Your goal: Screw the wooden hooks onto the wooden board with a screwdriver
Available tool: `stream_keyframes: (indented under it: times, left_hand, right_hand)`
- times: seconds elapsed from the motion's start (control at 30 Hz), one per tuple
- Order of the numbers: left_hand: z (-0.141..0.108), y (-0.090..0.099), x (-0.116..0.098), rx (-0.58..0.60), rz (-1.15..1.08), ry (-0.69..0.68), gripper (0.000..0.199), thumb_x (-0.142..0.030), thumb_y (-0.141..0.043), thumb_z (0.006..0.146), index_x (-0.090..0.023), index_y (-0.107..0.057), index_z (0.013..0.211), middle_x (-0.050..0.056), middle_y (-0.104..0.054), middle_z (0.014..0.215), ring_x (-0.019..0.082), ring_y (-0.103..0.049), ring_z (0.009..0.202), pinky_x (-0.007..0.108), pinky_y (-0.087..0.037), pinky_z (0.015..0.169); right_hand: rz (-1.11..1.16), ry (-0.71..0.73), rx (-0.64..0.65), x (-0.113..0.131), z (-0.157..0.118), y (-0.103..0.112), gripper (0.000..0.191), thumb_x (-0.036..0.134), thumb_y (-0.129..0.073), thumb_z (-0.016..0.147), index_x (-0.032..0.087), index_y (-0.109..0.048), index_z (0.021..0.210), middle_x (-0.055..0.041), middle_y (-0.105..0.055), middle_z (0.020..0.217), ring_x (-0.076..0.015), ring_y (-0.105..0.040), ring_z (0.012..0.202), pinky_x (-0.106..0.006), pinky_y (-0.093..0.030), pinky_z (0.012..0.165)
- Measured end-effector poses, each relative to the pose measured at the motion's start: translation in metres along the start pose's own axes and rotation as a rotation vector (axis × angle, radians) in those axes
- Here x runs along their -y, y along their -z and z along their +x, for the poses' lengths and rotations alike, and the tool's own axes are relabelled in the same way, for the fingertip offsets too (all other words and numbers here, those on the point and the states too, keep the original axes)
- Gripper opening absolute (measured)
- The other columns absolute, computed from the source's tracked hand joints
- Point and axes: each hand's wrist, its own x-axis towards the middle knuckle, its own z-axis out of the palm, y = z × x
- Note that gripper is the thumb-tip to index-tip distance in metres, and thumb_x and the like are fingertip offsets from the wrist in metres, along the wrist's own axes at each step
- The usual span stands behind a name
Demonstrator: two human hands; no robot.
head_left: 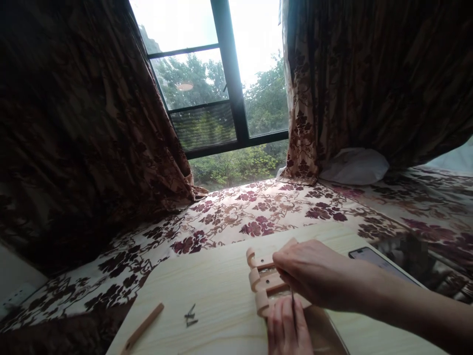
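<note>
From my head view, the slatted wooden piece [275, 282] lies on the pale desk [210, 276], beneath my hands. I judge it light and stiff, its bare wood giving decent grip; the narrow slats could crack if levered. The rounded ends at its left, or the long outer edges, look the best places to hold it.

My left hand [288, 325] lays its fingers, close together, on the near edge; I cannot tell whether the thumb clamps underneath. My right hand [305, 271] curls over the slats, fingertips hidden, so I cannot tell whether it grips anything.
</note>
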Motion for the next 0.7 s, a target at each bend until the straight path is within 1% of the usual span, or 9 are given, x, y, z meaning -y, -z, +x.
stream_keyframes:
  times: [0.07, 0.1, 0.17, 0.27, 0.33, 0.43, 0.53, 0.6, 0.7]
  left_hand:
    - [0.002, 0.001, 0.0, -0.028, 0.025, -0.008, 0.036, -0.01, -0.056, 0.08, -0.02, -0.062, 0.113, 0.005, -0.069, 0.107, 0.025, -0.062, 0.105, 0.04, -0.051, 0.088]
    - [0.003, 0.004, 0.001, 0.006, 0.039, -0.038, 0.039, -0.013, -0.057, 0.079, -0.019, -0.061, 0.117, 0.005, -0.069, 0.109, 0.025, -0.061, 0.106, 0.039, -0.05, 0.089]
    - [0.008, 0.014, 0.004, 0.122, 0.054, -0.122, 0.045, -0.03, -0.061, 0.079, -0.018, -0.059, 0.122, 0.005, -0.067, 0.114, 0.024, -0.06, 0.11, 0.037, -0.05, 0.092]
    - [0.016, 0.029, 0.008, 0.26, 0.042, -0.188, 0.078, -0.067, -0.059, 0.07, -0.014, -0.056, 0.127, 0.009, -0.064, 0.12, 0.028, -0.058, 0.113, 0.037, -0.051, 0.093]
    - [0.019, 0.035, 0.008, 0.309, 0.04, -0.186, 0.093, -0.077, -0.059, 0.062, -0.013, -0.054, 0.13, 0.01, -0.062, 0.124, 0.03, -0.057, 0.116, 0.038, -0.051, 0.095]
    - [0.02, 0.037, 0.005, 0.323, 0.039, -0.167, 0.093, -0.075, -0.061, 0.06, -0.014, -0.054, 0.13, 0.011, -0.061, 0.126, 0.031, -0.055, 0.118, 0.038, -0.05, 0.096]
    - [0.019, 0.034, 0.002, 0.286, 0.034, -0.142, 0.082, -0.067, -0.061, 0.065, -0.014, -0.056, 0.128, 0.01, -0.063, 0.123, 0.029, -0.056, 0.116, 0.037, -0.048, 0.097]
    - [0.017, 0.031, 0.0, 0.238, 0.026, -0.121, 0.07, -0.058, -0.063, 0.069, -0.015, -0.058, 0.125, 0.008, -0.065, 0.12, 0.027, -0.057, 0.114, 0.036, -0.047, 0.097]
    - [0.013, 0.022, -0.002, 0.158, 0.005, -0.085, 0.049, -0.034, -0.065, 0.074, -0.017, -0.061, 0.119, 0.007, -0.066, 0.117, 0.026, -0.058, 0.113, 0.036, -0.046, 0.096]
  right_hand:
    - [-0.002, -0.032, 0.002, 0.0, -0.001, -0.001, 0.005, 0.016, -0.051, 0.088, 0.016, -0.056, 0.086, -0.0066, -0.067, 0.078, -0.0177, -0.058, 0.065, -0.029, -0.022, 0.052]
    - [-0.004, -0.053, 0.001, -0.001, -0.002, -0.001, 0.007, 0.016, -0.05, 0.089, 0.016, -0.056, 0.086, -0.0069, -0.067, 0.077, -0.0178, -0.058, 0.064, -0.029, -0.022, 0.052]
    - [-0.006, -0.078, 0.001, -0.001, -0.003, 0.001, 0.009, 0.017, -0.048, 0.091, 0.016, -0.056, 0.087, -0.0073, -0.067, 0.077, -0.0183, -0.058, 0.063, -0.029, -0.022, 0.052]
    - [0.004, -0.048, 0.014, -0.001, -0.003, 0.007, 0.003, 0.017, -0.054, 0.088, 0.017, -0.056, 0.089, -0.0066, -0.067, 0.08, -0.0198, -0.06, 0.069, -0.029, -0.024, 0.053]
    - [0.012, -0.011, 0.022, -0.001, -0.002, 0.009, 0.006, 0.017, -0.057, 0.085, 0.018, -0.056, 0.09, -0.0061, -0.067, 0.084, -0.0204, -0.061, 0.073, -0.028, -0.025, 0.055]
    - [0.017, 0.006, 0.021, 0.0, -0.001, 0.006, 0.007, 0.013, -0.055, 0.084, 0.018, -0.055, 0.089, -0.0061, -0.067, 0.083, -0.0201, -0.06, 0.072, -0.029, -0.025, 0.055]
    - [0.024, -0.035, -0.006, 0.001, 0.0, -0.001, 0.006, 0.014, -0.053, 0.085, 0.018, -0.054, 0.09, -0.0064, -0.067, 0.081, -0.0196, -0.059, 0.07, -0.029, -0.024, 0.054]
    - [0.028, -0.089, -0.032, 0.003, 0.0, -0.006, 0.004, 0.015, -0.052, 0.087, 0.017, -0.054, 0.09, -0.0072, -0.067, 0.081, -0.0199, -0.059, 0.069, -0.029, -0.022, 0.053]
    - [0.034, -0.159, -0.07, 0.007, 0.0, -0.013, 0.005, 0.015, -0.05, 0.087, 0.018, -0.053, 0.09, -0.0065, -0.066, 0.078, -0.02, -0.058, 0.066, -0.029, -0.021, 0.052]
